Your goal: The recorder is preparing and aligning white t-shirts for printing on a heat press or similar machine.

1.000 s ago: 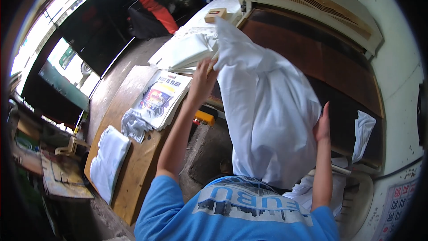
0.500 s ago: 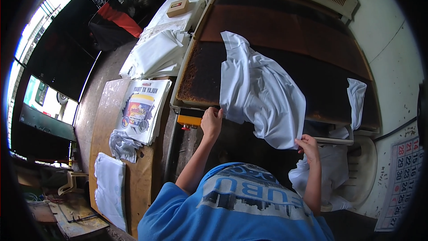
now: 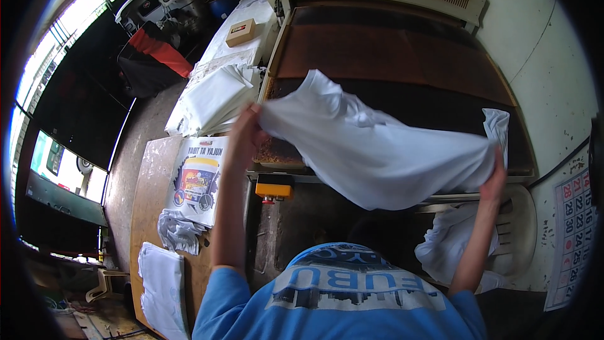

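A white shirt [image 3: 390,157] is stretched out between my two hands in front of a wide dark-brown machine bed [image 3: 402,50]. At the bed's left edge my left hand [image 3: 250,127] is closed on one end of the shirt, blurred a little by motion. Farther right, my right hand [image 3: 495,176] grips the opposite end. The shirt's lower edge sags between them, over the bed's front rail. Behind my right hand, another piece of white cloth [image 3: 496,127] lies on the bed's right end.
To the left, a wooden table [image 3: 151,170] bears printed white shirts [image 3: 194,176] and a folded white stack [image 3: 165,289]. Beyond are more white shirts [image 3: 220,97] and a small box [image 3: 241,33]. A yellow control box [image 3: 274,190] hangs below the bed. White cloth [image 3: 450,242] rests on a chair [image 3: 519,233].
The shirt has been lifted off the bed and spread sideways. My left hand has moved up and left, my right hand up and right, pulling it wide.
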Demonstrator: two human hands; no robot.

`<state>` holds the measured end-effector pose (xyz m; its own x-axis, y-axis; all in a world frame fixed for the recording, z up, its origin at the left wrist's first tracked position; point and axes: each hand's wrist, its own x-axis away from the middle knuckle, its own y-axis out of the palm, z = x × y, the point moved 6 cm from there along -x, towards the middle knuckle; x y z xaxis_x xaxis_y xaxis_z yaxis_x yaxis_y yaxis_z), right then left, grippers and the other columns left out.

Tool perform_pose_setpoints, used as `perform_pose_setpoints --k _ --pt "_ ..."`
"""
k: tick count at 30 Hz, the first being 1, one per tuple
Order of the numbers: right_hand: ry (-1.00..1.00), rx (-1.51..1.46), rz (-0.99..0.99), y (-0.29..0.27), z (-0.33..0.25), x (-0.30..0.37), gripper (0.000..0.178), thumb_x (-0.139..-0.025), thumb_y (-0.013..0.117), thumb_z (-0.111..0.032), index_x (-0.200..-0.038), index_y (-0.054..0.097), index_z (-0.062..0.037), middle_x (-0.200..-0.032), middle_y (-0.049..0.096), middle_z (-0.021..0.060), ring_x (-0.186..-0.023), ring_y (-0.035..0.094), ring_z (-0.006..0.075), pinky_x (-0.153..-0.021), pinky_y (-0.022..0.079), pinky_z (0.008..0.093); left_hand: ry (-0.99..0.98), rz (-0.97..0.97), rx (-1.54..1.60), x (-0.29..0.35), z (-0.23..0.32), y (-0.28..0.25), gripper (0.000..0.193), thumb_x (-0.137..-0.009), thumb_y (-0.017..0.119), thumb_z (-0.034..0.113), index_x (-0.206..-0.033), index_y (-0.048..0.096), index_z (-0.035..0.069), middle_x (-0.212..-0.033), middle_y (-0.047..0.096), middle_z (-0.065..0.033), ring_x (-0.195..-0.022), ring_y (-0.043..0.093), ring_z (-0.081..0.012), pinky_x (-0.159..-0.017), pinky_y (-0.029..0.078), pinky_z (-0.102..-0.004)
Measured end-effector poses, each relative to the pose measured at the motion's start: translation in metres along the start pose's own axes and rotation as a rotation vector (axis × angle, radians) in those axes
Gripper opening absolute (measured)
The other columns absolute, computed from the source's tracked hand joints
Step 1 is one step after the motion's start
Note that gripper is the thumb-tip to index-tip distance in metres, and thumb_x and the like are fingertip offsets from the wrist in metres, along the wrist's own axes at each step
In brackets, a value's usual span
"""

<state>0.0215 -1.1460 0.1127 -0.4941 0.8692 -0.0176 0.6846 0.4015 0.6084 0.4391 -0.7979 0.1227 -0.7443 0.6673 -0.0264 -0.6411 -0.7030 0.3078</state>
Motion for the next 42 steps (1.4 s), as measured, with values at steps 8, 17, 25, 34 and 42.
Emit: perform_pose_setpoints --k 8,17,25,34,42 --pt "-0.259 0.204 -0.098 0.069 -0.088 -0.053 0.041 -0.087 0.047 -0.031 -0.114 0.048 -0.0003 -0.108 0.054 0.0101 -0.102 0.050 0.0192 -0.089 0.038 0.0332 0.513 -0.138 -0.188 -0.011 0.166 0.013 0.050 -0.084 0.048 0.007 -0.131 0.031 0.005 -0.081 0.058 -0.0039 -0.076 0.056 -0.0108 -0.071 0.048 -0.0270" --pt "-0.415 0.507 -0.150 0.172 -0.144 -0.121 0.042 -0.087 0.044 -0.036 -0.113 0.050 -0.0037 -0.097 0.058 0.0080 -0.081 0.058 0.0140 -0.068 0.047 0.0255 0.486 -0.077 -0.031 -0.112 0.215 0.017 0.037 -0.080 0.052 0.007 -0.116 0.049 0.001 -0.102 0.057 -0.0100 -0.086 0.057 -0.0150 -0.075 0.047 -0.0247" --pt "-0.065 0.495 -0.360 0.212 -0.049 -0.323 0.033 -0.081 0.057 -0.027 -0.105 0.052 -0.0048 -0.099 0.056 0.0029 -0.089 0.053 0.0125 -0.081 0.041 0.0280 -0.081 -0.083 -0.268 -0.311 0.127 -0.015 0.047 -0.074 0.057 0.000 -0.120 0.045 -0.002 -0.099 0.057 -0.0106 -0.085 0.055 -0.0148 -0.073 0.047 -0.0237" --pt "-0.458 0.203 -0.342 0.264 -0.083 -0.380 0.028 -0.086 0.051 -0.023 -0.107 0.051 -0.0033 -0.105 0.054 0.0037 -0.100 0.048 0.0127 -0.089 0.035 0.0298 0.628 -0.149 -0.038 -0.387 0.210 0.023 0.062 -0.076 0.048 -0.009 -0.133 0.027 0.004 -0.134 0.032 -0.0093 -0.111 0.043 -0.0175 -0.090 0.035 -0.0261" --pt "-0.300 0.484 -0.140 0.166 0.035 -0.430 0.019 -0.083 0.056 -0.021 -0.092 0.058 -0.0051 -0.086 0.058 0.0018 -0.078 0.052 0.0097 -0.072 0.040 0.0247 0.217 -0.044 -0.250 -0.422 0.061 -0.040 0.066 -0.068 0.058 -0.002 -0.130 0.035 0.007 -0.113 0.052 -0.0097 -0.086 0.056 -0.0177 -0.076 0.047 -0.0278"
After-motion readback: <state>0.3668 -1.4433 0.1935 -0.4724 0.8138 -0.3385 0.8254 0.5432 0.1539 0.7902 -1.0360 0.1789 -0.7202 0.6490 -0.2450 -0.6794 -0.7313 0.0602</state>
